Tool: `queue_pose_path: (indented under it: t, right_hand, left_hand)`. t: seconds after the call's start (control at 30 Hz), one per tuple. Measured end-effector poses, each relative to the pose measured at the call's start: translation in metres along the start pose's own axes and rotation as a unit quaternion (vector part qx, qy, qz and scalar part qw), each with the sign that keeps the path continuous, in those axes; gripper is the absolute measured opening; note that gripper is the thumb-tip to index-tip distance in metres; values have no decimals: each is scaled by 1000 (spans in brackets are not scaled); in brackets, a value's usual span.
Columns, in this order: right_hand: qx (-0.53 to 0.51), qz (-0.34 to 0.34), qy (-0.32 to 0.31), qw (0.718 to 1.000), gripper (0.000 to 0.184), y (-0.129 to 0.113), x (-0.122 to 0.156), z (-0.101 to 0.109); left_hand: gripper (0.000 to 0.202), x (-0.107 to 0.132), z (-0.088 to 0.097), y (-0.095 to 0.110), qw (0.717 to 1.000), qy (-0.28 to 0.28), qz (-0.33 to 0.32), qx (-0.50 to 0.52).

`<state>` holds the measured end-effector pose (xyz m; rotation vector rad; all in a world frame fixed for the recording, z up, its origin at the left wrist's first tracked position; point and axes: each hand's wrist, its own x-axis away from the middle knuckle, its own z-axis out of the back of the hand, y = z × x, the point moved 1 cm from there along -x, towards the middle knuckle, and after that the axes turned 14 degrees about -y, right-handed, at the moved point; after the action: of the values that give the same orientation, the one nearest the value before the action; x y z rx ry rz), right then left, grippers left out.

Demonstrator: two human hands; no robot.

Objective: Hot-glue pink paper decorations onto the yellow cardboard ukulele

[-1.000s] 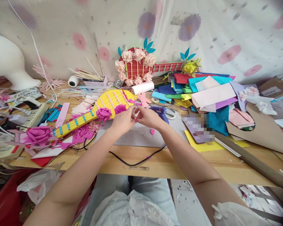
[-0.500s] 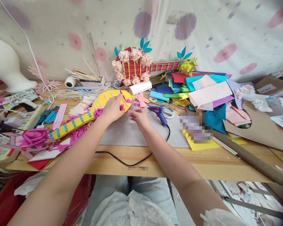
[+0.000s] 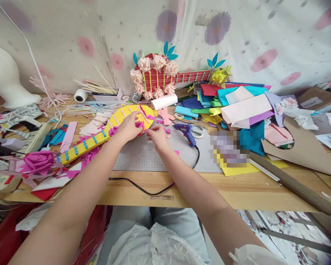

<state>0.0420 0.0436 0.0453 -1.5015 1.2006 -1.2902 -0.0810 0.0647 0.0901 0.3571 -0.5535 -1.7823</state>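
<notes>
A yellow toy guitar (image 3: 120,117), apparently made of paper, lies aslant on the table, its neck pointing down to the left. It carries pink strips and blue bands. Over the lower edge of its body, my left hand (image 3: 128,128) has its fingers closed around a magenta paper flower (image 3: 139,125). Close by on the right, my right hand (image 3: 157,137) pinches a small magenta paper petal (image 3: 146,130), beside that flower. Several loose magenta petals lie near my right hand, one petal (image 3: 177,152) on the grey cutting mat (image 3: 138,158).
A blue glue gun (image 3: 186,133) with a black cord rests right of my hands, beside white-handled scissors (image 3: 198,131). Behind stands a red guitar (image 3: 154,81) with pale paper roses. Coloured paper sheets (image 3: 245,106) pile up at right; a large magenta rose (image 3: 40,162) lies at left.
My left hand has shifted slightly down and left, its fingers now around the magenta flower. My right hand has moved left, bringing the petal closer to it.
</notes>
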Motion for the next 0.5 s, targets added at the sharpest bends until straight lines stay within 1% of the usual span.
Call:
queue_pose_path:
  t: [0.2, 0.5]
  right_hand:
    - [-12, -11, 7, 1000, 29, 0, 0, -5]
    - [-56, -34, 14, 998, 26, -7, 2, -10]
  left_hand:
    - [62, -1, 0, -2, 1000, -1, -4, 3]
    - [62, -2, 0, -5, 1000, 2, -12, 0]
